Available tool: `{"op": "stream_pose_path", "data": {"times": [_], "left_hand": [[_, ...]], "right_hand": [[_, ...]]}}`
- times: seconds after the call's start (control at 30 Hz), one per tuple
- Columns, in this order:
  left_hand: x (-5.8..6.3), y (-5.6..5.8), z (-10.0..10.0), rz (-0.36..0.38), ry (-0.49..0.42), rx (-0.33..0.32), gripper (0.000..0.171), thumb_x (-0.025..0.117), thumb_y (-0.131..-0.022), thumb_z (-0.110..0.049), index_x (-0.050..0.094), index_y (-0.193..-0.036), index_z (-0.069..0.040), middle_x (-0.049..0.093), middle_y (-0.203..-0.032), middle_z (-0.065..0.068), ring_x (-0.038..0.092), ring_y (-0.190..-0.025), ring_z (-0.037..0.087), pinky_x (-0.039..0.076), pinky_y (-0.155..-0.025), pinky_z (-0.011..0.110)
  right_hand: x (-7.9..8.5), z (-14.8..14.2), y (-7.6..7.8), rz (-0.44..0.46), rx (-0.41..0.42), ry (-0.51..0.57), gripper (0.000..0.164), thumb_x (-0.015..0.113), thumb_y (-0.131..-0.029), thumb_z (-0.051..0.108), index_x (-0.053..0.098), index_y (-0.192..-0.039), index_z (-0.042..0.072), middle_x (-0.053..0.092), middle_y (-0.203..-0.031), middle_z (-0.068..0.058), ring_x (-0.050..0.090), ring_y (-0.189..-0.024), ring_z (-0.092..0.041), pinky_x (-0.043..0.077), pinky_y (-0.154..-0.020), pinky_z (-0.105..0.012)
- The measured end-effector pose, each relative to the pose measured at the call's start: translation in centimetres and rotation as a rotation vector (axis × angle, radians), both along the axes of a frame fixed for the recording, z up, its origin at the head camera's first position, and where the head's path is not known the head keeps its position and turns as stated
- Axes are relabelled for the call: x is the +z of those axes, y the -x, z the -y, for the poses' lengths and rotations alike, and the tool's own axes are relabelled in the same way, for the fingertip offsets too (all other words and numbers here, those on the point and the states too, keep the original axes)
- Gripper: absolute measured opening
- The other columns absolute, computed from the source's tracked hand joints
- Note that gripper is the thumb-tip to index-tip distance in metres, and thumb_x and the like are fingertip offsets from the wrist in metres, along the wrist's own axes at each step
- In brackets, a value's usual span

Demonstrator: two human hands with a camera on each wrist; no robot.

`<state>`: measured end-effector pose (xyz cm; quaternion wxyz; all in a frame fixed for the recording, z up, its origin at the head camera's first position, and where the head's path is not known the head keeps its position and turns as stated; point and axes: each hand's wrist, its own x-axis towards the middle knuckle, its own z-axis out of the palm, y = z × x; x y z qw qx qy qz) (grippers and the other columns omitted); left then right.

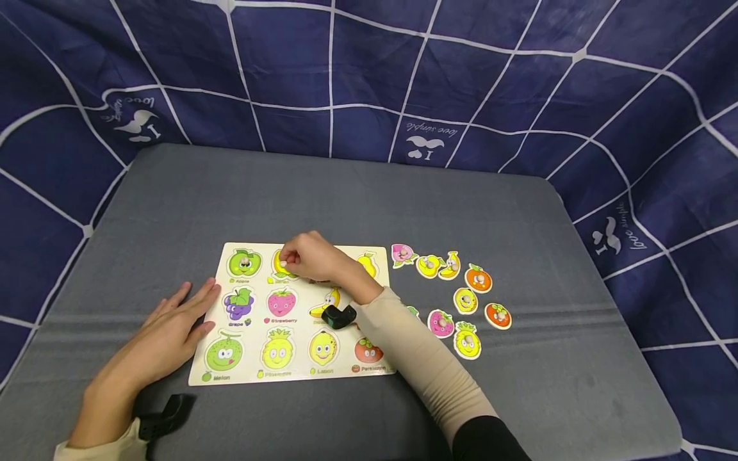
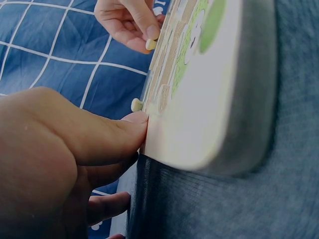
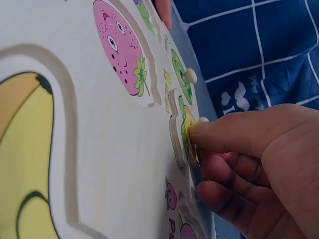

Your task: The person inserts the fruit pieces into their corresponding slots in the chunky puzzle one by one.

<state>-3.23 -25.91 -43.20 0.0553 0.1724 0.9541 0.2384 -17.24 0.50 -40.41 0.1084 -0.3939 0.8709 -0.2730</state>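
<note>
A cream wooden fruit puzzle board [image 1: 252,349] lies on the grey table, with printed fruit recesses in rows. My right hand [image 1: 316,257] is over its top row and pinches a yellow fruit puzzle piece [image 3: 188,130] by its small knob, at the second recess. Part of that piece is hidden by the fingers. Beside it, the green apple piece [image 1: 244,263] sits in the top-left recess, its knob [image 3: 190,76] standing up. My left hand [image 1: 167,333] rests at the board's left edge, fingers extended; its thumb [image 2: 132,124] touches the edge.
Loose knobbed pieces lie right of the board: a pink peach [image 1: 402,255], a banana [image 1: 450,266], an orange [image 1: 478,279], a strawberry [image 1: 441,324], a pineapple [image 1: 467,341] and several others. My right forearm covers part of the board. A blue checked cloth [image 1: 369,77] hangs behind the table.
</note>
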Motion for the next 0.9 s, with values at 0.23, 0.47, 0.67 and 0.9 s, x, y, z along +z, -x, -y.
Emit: {"op": "stream_pose_path", "data": {"times": [0.23,0.47,0.67,0.9], "left_hand": [[0.04,-0.09,-0.04,0.016,0.0,0.005,0.062,0.064,-0.095,-0.007,0.037,-0.149,0.005,0.029,-0.156,0.023,0.021,-0.14,0.056,0.015,-0.103,0.076],[0.15,-0.11,0.0,0.011,-0.007,0.002,0.062,0.063,-0.095,-0.007,0.036,-0.149,0.005,0.029,-0.156,0.023,0.02,-0.14,0.056,0.014,-0.103,0.076],[0.18,-0.08,-0.04,0.012,-0.005,0.002,0.062,0.064,-0.094,-0.007,0.037,-0.149,0.005,0.029,-0.156,0.023,0.02,-0.139,0.057,0.014,-0.104,0.076],[0.11,-0.12,-0.02,0.011,-0.007,0.003,0.062,0.064,-0.094,-0.006,0.036,-0.149,0.006,0.029,-0.156,0.024,0.02,-0.139,0.057,0.013,-0.104,0.076]], "right_hand": [[-0.1,0.09,-0.02,0.01,-0.012,-0.005,0.008,0.065,-0.093,0.005,0.072,-0.089,0.006,0.06,-0.072,0.001,0.051,-0.063,-0.006,0.039,-0.062,-0.014],[-0.14,0.25,0.06,-0.001,-0.014,-0.021,0.01,0.065,-0.092,0.004,0.072,-0.086,0.006,0.057,-0.068,0.002,0.048,-0.06,-0.005,0.037,-0.059,-0.014],[-0.2,0.3,-0.02,-0.004,-0.024,-0.031,0.009,0.065,-0.092,0.005,0.073,-0.089,0.006,0.059,-0.07,0.002,0.049,-0.061,-0.005,0.038,-0.06,-0.013],[-0.4,0.23,-0.19,-0.001,-0.039,-0.026,0.009,0.065,-0.092,0.005,0.074,-0.09,0.007,0.06,-0.07,0.003,0.049,-0.06,-0.004,0.038,-0.059,-0.013]]}}
